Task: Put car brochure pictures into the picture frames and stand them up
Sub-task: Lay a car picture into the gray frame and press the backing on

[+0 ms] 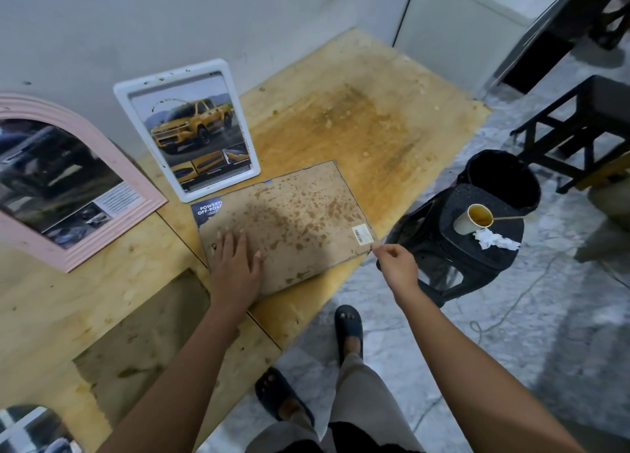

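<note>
A stained brown backing board (293,221) lies flat on the plywood table (358,118), covering a dark car brochure page (206,211) whose corner shows at its upper left. My left hand (235,265) presses flat on the board's near left part. My right hand (397,265) pinches the board's near right corner by the barcode sticker. A white frame (185,128) holding a yellow truck picture stands against the wall. A pink arched frame (64,186) with a dark car picture leans at the left.
A black plastic stool (453,265) stands right of the table, carrying a paper cup (472,219) with a stick and a crumpled tissue (494,241). Behind it is a black bin (504,180). Another arched frame (30,428) shows at the bottom left. My feet are on the marble floor.
</note>
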Tool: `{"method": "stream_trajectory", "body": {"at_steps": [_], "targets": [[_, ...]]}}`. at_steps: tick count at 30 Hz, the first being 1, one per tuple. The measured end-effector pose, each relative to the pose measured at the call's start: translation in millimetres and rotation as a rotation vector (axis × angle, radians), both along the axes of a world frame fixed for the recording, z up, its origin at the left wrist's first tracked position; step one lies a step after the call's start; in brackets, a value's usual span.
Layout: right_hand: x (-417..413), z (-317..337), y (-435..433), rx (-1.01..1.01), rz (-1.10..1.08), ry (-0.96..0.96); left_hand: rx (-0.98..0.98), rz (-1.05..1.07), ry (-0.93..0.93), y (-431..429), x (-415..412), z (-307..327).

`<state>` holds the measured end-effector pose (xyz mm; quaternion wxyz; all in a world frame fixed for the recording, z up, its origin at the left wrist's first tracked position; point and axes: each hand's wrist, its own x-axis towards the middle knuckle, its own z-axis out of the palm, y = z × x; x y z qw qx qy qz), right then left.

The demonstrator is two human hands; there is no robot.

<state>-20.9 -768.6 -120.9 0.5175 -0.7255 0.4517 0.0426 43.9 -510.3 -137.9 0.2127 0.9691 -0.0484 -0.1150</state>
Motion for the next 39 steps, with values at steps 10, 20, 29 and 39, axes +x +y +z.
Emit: {"method": "stream_trajectory", "body": {"at_steps": [10, 20, 29, 39], "targets": [[13.5, 0.3, -4.0, 0.164, -0.163, 0.046, -0.003, -0.005, -0.03, 6.7, -6.2, -4.1], [17.2, 10.6, 2.9, 0.256, -0.166, 0.134, -0.072, -0.267, -0.066, -49.2, -5.7, 17.9], [19.2, 14.0, 8.1, 0.284, -0.213, 0.112, 0.072, -0.442, 0.188, -107.4, 6.6, 15.3], [25.4, 5.4, 12.7, 0.271, -0.287, 0.101, 0.048, -0.352, 0.202, -119.1, 6.6, 13.1]]}}
